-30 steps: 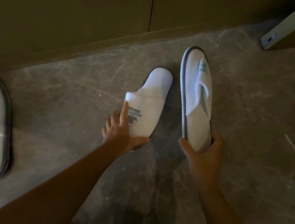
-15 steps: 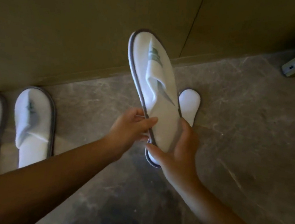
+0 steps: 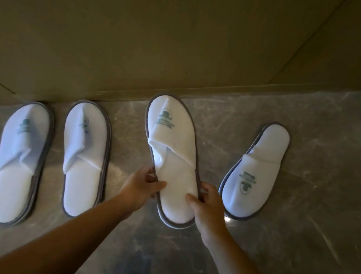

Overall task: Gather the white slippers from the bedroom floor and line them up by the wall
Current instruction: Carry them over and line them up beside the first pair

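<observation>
Both my hands hold one white slipper (image 3: 172, 158) with a grey rim, toe towards the wall (image 3: 140, 42). My left hand (image 3: 140, 184) pinches its left edge near the heel. On the right edge sits my right hand (image 3: 207, 205). Two white slippers lie flat on the left, the far-left slipper (image 3: 21, 161) and the second slipper (image 3: 85, 155), both toe to the wall. A fourth slipper (image 3: 256, 172) lies right of my hands, reversed, with its toe and logo towards me.
The floor (image 3: 298, 240) is grey marbled stone. A brown panelled wall with a low skirting (image 3: 203, 90) runs across the top. Open floor lies between the held slipper and the second one, and to the far right.
The held slipper has come down from mid-air towards the floor, toe near the skirting. The view has swung left, so both lined-up slippers on the left now show fully.
</observation>
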